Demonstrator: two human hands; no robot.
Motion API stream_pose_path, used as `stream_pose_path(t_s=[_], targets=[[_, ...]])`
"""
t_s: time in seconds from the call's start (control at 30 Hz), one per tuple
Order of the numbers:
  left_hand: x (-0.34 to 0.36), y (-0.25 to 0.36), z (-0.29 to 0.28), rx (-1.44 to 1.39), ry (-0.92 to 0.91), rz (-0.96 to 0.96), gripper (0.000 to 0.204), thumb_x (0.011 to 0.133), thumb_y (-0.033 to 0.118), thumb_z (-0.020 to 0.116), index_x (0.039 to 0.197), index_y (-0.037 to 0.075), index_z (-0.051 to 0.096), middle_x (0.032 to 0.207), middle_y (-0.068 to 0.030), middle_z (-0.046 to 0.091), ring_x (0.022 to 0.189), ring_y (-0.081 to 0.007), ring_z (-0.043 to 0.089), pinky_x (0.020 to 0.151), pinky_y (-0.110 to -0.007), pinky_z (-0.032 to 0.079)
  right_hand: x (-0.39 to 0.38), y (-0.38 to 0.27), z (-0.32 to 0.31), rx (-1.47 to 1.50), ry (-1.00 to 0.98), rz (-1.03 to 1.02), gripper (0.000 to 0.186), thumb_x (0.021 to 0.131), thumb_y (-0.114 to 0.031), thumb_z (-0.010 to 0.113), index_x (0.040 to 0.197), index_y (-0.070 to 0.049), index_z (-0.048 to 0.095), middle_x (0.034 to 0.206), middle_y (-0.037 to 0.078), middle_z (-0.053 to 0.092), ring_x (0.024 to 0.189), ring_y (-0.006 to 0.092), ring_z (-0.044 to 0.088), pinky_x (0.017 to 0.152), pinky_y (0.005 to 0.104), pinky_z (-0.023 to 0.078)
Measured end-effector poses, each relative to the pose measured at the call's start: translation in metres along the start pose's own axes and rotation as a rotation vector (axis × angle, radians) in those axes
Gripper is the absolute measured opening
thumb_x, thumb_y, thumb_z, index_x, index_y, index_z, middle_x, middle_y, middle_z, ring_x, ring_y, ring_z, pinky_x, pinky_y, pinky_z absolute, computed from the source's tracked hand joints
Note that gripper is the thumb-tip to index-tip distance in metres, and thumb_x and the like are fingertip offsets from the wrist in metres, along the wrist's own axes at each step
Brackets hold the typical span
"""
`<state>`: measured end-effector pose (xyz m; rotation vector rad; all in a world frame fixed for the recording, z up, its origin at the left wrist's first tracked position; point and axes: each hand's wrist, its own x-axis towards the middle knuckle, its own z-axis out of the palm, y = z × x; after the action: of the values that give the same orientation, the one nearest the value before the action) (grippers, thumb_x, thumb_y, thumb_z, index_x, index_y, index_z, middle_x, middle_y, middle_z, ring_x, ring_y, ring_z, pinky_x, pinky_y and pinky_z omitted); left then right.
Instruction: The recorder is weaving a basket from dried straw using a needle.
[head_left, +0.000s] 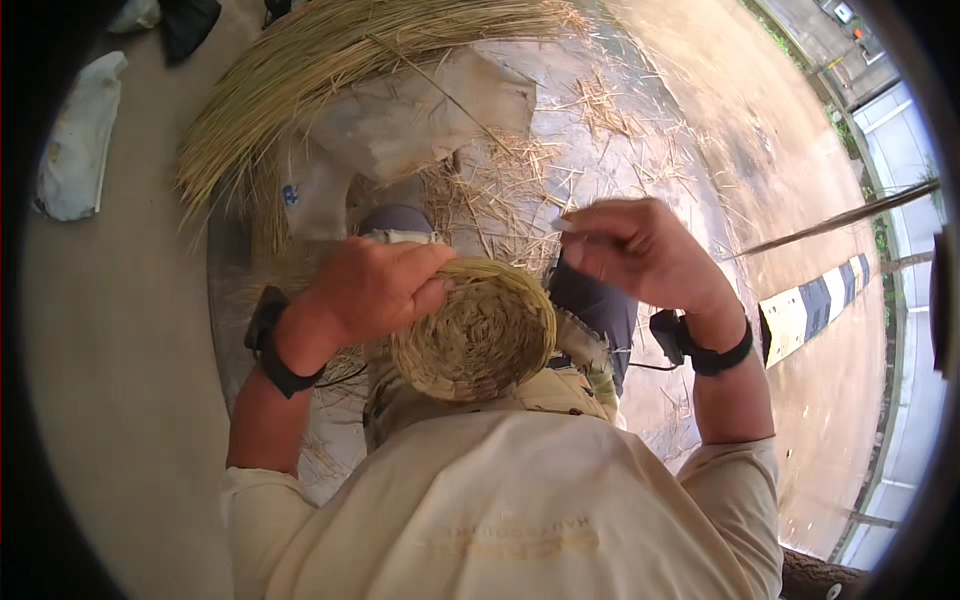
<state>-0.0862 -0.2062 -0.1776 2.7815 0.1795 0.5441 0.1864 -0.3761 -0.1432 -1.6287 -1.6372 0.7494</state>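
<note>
A round, shallow basket of coiled straw (480,335) rests in my lap, its hollow facing up and its rim greenish yellow. My left hand (375,290) is closed over the basket's upper left rim, fingers curled and thumb pressed against the edge. Apart from the basket, up and to its right, my right hand (645,250) is raised with its fingers bent together in a pinch. A small whitish tip (572,225) shows at those fingers; motion blurs it, so its kind is unclear. Each wrist wears a black strap with a small device.
A large bundle of long dry straw (310,90) lies beyond my knees. Next to it is a pale, crumpled sheet (430,115), with loose straw bits (500,190) scattered around. A white sack (80,140) lies far left. At right are a striped barrier (815,308) and a slanting pole (840,218).
</note>
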Motion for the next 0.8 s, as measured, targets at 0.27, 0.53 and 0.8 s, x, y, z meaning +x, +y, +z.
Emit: stream_pose_path(t_s=[0.27,0.53,0.8], targets=[[0.0,-0.002,0.019,0.003,0.014,0.001,0.021,0.086,0.02,0.072,0.102,0.008,0.066,0.077,-0.0121,0.069,0.067,-0.0317,0.069,0.057,-0.042,0.054,-0.001,0.059,-0.032,-0.159,0.106,0.132,0.019,0.091,-0.016,0.078,0.1,0.0,0.073,0.068,0.006,0.06,0.061,0.0097,0.053,0.056,0.0296,0.044],[-0.028,0.002,0.015,-0.108,-0.011,-0.178,0.019,0.092,0.016,0.068,0.106,0.004,0.063,0.083,-0.0163,0.069,0.074,-0.0371,0.069,0.061,-0.045,0.054,-0.05,0.05,0.003,0.057,0.094,0.245,0.014,0.096,-0.011,0.071,0.091,0.002,0.071,0.071,0.005,0.066,0.061,0.0163,0.058,0.058,0.0318,0.047],[-0.017,0.007,0.031,-0.151,0.007,-0.122,0.02,0.092,0.012,0.066,0.11,0.003,0.062,0.084,-0.0179,0.069,0.073,-0.0389,0.069,0.059,-0.046,0.054,0.007,0.013,-0.003,1.312,0.113,0.371,0.022,0.105,-0.009,0.051,0.119,0.006,0.061,0.06,-0.01,0.034,0.043,0.0028,0.027,0.04,0.02,0.025]])
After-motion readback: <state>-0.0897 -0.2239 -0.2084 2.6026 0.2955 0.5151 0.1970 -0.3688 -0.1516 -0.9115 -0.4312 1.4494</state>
